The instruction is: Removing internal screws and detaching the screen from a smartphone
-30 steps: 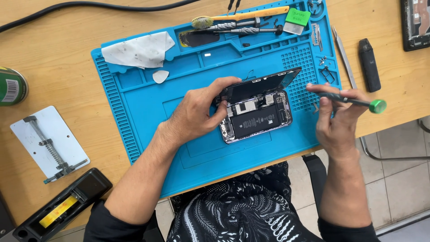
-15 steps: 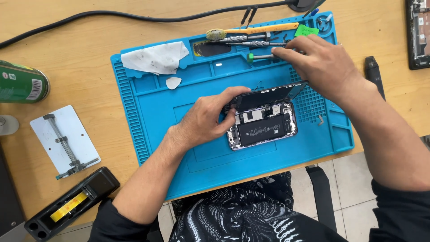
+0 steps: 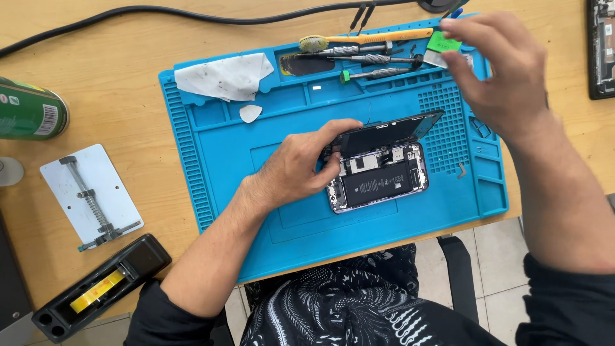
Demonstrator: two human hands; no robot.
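Observation:
An opened smartphone [image 3: 381, 182] lies on a blue repair mat [image 3: 224, 160], its battery and boards exposed. Its black screen [image 3: 391, 131] is lifted on edge along the far side. My left hand [image 3: 298, 170] grips the phone's left end, fingers on the raised screen. My right hand [image 3: 500, 70] hovers over the mat's far right corner with fingers apart and nothing in it, next to a green pick [image 3: 442, 43]. A screwdriver with a green cap [image 3: 375, 74] lies in the mat's tool tray, apart from both hands.
The tray also holds a yellow-handled brush [image 3: 365, 40], more screwdrivers [image 3: 359, 51] and a crumpled white wipe [image 3: 224, 77]. On the wooden desk at left are a green can [image 3: 29, 109], a white board holder [image 3: 90, 195] and a black box [image 3: 96, 288]. A black cable [image 3: 160, 13] runs along the far edge.
My right hand brought the green-capped screwdriver from the phone to the tool tray, let it go, then moved right to the mat's far corner. My left hand stayed on the phone.

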